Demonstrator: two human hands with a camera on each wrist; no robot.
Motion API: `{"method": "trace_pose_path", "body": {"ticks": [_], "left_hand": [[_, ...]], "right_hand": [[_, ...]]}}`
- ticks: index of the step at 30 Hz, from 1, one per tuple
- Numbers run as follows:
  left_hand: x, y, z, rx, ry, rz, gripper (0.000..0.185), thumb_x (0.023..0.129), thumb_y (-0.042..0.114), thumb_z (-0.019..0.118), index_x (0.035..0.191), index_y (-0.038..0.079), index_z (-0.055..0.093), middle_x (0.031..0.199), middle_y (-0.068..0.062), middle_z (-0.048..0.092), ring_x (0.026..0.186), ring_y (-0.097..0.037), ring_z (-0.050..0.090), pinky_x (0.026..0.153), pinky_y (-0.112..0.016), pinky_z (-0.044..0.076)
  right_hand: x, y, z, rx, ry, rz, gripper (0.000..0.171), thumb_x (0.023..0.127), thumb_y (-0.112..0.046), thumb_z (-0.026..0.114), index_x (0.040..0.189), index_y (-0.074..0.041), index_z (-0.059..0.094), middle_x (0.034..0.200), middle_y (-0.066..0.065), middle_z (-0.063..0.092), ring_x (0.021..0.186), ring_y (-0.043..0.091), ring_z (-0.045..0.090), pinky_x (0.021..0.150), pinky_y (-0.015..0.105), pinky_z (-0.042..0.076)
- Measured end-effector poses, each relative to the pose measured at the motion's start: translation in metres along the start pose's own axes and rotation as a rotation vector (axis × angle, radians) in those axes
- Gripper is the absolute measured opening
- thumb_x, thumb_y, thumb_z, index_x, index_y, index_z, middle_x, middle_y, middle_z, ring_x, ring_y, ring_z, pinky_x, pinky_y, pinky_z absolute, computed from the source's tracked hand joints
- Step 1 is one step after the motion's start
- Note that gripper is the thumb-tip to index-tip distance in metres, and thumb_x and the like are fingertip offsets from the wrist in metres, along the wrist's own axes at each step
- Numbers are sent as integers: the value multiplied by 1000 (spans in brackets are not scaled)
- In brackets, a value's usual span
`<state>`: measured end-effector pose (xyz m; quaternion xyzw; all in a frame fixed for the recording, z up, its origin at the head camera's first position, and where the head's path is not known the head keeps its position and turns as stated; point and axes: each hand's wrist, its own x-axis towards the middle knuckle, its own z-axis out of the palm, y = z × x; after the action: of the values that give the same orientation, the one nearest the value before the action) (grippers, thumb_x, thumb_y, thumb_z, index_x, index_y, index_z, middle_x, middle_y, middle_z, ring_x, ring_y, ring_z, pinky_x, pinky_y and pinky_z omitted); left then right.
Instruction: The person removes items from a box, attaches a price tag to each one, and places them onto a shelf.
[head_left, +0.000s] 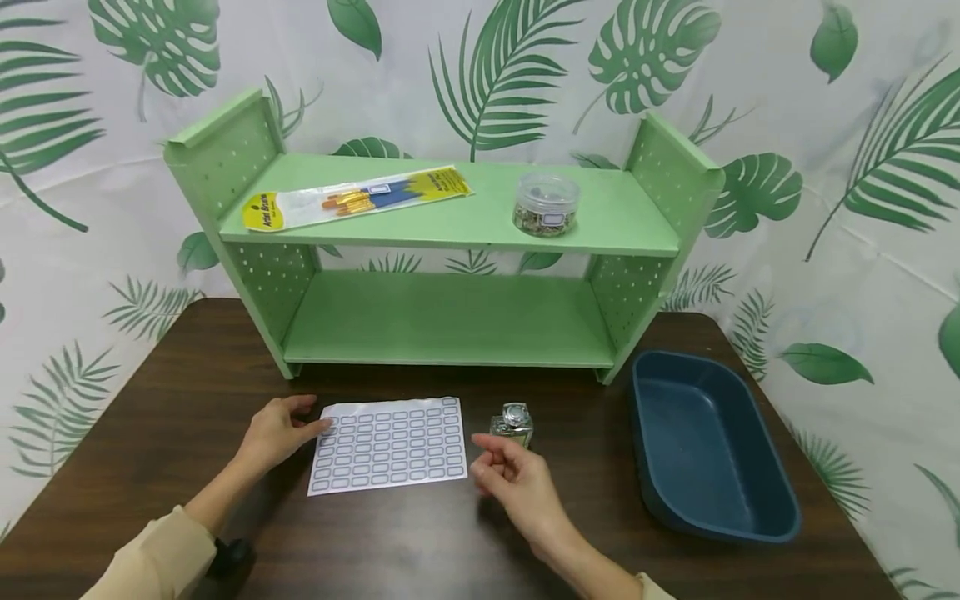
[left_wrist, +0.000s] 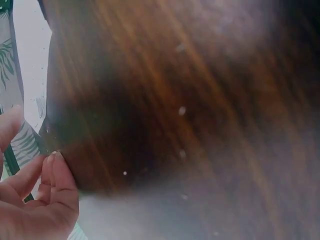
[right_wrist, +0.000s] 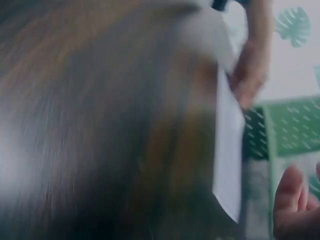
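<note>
A white sheet of small blue-outlined blank labels (head_left: 389,445) lies on the dark wooden table; it also shows as a pale strip in both wrist views. My left hand (head_left: 279,432) is at its left edge, thumb resting on the paper near the upper corner, other fingers bent beside it. Just off the sheet's right edge hovers my right hand (head_left: 517,483), index finger extended and thumb apart from it, with nothing visible between them. Right behind that hand stands a small square glass bottle with a silver cap (head_left: 513,421), its lower part partly hidden.
A green two-tier shelf (head_left: 450,321) stands at the back. Its upper tier holds a labelled pack of paintbrushes (head_left: 360,200) and a labelled clear round jar (head_left: 546,205). To the right lies a dark blue tray (head_left: 701,442). Leaf-patterned cloth (head_left: 862,292) hangs behind.
</note>
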<state>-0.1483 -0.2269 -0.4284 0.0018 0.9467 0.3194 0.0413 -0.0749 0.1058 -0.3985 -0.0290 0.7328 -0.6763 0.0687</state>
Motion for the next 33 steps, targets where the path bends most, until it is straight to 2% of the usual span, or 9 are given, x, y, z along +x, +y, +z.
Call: {"method": "trace_pose_path", "body": {"ticks": [4,7,9,13,15,21,29,33], "left_hand": [[2,-2,3,3,10,0,58,87,28,72,128,-10,56,121,-31,59,93,-33,64,71,-40,55],[3,-1,5,6,21,-5,55,87,26,73,127,-8,57,118,-30,60,93,-33,64,71,-40,54],[4,-1,6,13,30,-7,53,87,25,73,127,-6,59,117,-29,60,93,-31,63,72,-39,53],[4,0,7,14,48,-17,48,86,23,74,124,-3,62,114,-25,61,92,-29,62,72,-37,51],[4,-1,7,9,59,-18,46,85,21,75,122,-2,63,113,-24,61,91,-28,62,71,-36,50],[0,-1,8,-4,80,-22,39,83,18,76,116,-1,66,109,-22,61,89,-27,62,68,-33,47],[-2,-1,8,-5,92,-37,27,84,14,74,106,1,68,105,-23,60,85,-25,62,64,-30,44],[-1,-1,8,-21,83,-62,22,85,13,73,102,1,67,98,-19,61,82,-23,61,63,-29,41]], "right_hand": [[12,15,30,2,35,7,48,91,1,60,134,15,46,113,25,59,93,14,59,73,13,49],[23,17,47,-21,107,0,51,91,2,57,137,16,41,126,29,54,110,28,57,87,23,49],[32,15,58,-18,178,13,53,90,3,56,138,17,39,131,31,50,117,35,52,92,29,48],[48,15,72,-8,308,43,56,89,5,54,140,17,35,127,32,47,107,31,52,84,25,46],[54,16,77,-19,344,42,58,88,6,55,141,18,33,125,33,46,100,27,52,82,25,45],[63,22,83,-121,414,48,59,86,6,59,138,20,35,128,36,46,91,27,52,89,41,45],[68,26,81,-125,396,84,55,85,6,59,134,20,41,117,32,55,89,27,57,78,35,49],[72,29,80,-85,381,96,52,85,7,57,133,19,43,113,29,56,90,28,60,75,33,51]]}}
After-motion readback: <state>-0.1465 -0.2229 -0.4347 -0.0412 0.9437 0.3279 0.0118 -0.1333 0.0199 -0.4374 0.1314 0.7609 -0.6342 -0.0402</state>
